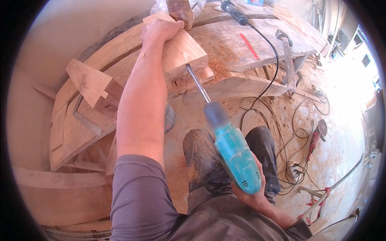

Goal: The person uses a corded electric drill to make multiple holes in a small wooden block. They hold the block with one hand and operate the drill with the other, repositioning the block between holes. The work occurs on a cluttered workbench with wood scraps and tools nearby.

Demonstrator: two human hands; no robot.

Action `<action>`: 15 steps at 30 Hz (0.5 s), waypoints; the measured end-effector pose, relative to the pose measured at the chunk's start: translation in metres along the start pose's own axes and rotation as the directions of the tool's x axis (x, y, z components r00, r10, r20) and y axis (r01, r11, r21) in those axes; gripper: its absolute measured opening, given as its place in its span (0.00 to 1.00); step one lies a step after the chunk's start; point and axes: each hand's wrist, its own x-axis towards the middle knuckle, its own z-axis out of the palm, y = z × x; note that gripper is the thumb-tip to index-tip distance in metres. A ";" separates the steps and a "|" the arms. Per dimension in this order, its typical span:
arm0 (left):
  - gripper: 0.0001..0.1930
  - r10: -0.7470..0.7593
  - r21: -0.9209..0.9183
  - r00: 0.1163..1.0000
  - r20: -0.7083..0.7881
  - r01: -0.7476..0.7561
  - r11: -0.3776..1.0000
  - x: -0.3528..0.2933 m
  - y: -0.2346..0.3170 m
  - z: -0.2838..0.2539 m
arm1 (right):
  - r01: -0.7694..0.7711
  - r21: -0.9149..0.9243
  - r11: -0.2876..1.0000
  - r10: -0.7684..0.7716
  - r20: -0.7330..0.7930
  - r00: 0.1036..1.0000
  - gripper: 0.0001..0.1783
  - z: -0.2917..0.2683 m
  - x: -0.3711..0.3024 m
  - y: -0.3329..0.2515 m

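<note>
My left hand [163, 31] is closed over the far part of a pale wooden block [188, 47], pressing it on the workbench. In my right hand [260, 189] is a teal power drill [237, 154], gripped at its rear, most of the fingers hidden behind its body. The drill's long metal bit [198, 83] points up and away from me, and its tip meets the block's near face. The black chuck [216, 113] is blurred. Sawdust and shavings [222, 60] lie beside the block.
On the wooden workbench [225, 35] are a red strip [249, 46], a corded black-handled tool [236, 14], a hammer-like tool [288, 54] at the right end and another cut wooden block [89, 83] at left. An angle grinder [317, 138] and tangled cables [295, 168] lie on the floor.
</note>
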 end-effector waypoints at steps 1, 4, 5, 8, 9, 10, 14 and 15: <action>0.43 0.000 0.005 1.000 0.007 0.000 1.000 -0.001 0.001 -0.001 | -0.003 -0.009 1.000 0.003 0.000 1.000 0.55 0.001 -0.002 0.001; 0.43 0.024 0.019 0.999 0.022 -0.024 1.000 0.007 -0.004 0.002 | -0.001 0.023 1.000 0.001 0.002 1.000 0.54 0.002 -0.004 0.000; 0.43 0.035 0.023 0.999 0.026 -0.036 0.999 0.011 -0.007 0.005 | 0.005 0.030 1.000 -0.004 -0.001 1.000 0.54 0.002 -0.004 0.000; 0.43 0.060 0.021 0.998 0.008 -0.060 0.998 0.009 -0.004 0.006 | 0.005 0.042 0.999 -0.004 -0.025 1.000 0.54 0.005 -0.008 0.003; 0.43 0.059 0.022 0.998 0.015 -0.060 0.998 0.012 -0.005 0.007 | -0.006 0.049 0.999 0.008 -0.027 1.000 0.54 0.006 -0.011 0.005; 0.43 0.058 0.024 0.998 0.023 -0.059 0.998 0.015 -0.006 0.008 | -0.036 0.072 0.997 0.038 -0.025 0.999 0.54 0.006 -0.017 0.009; 0.36 0.066 0.133 0.997 -0.033 -0.062 0.989 0.020 -0.009 0.013 | 0.036 0.075 0.997 -0.033 -0.040 0.999 0.54 0.003 -0.014 0.000; 0.37 0.065 0.104 0.998 -0.009 -0.064 0.993 0.016 -0.007 0.010 | 0.030 0.104 0.994 -0.026 -0.043 0.999 0.54 0.003 -0.015 0.001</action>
